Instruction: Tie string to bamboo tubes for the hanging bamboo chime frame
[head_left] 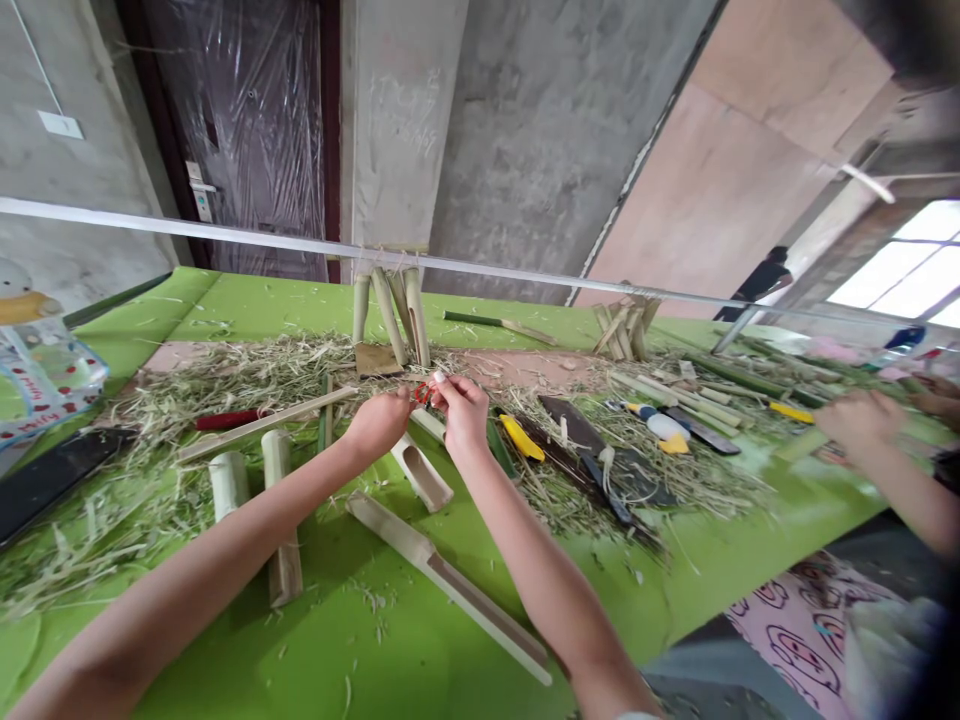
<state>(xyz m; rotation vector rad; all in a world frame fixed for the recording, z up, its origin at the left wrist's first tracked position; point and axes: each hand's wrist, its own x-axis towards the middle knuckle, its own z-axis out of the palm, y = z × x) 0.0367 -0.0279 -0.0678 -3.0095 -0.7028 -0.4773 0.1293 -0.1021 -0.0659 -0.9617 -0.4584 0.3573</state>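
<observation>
Concrete walls and a plastic-wrapped door (240, 130) rise beyond a long green table (360, 640) strewn with bamboo shavings (225, 400). Cut bamboo tubes (229, 485) and a long split bamboo section (442, 590) lie on bare green near the person, seemingly kept within reach. Another person's hand (859, 420) rests at right. At mid-frame, the right hand (461, 410) pinches a small red object (424, 392) near its fingertips, holding it up off the table, while the half-closed left hand (379, 420) reaches in beside it; whether the left hand grips it is too small to tell.
</observation>
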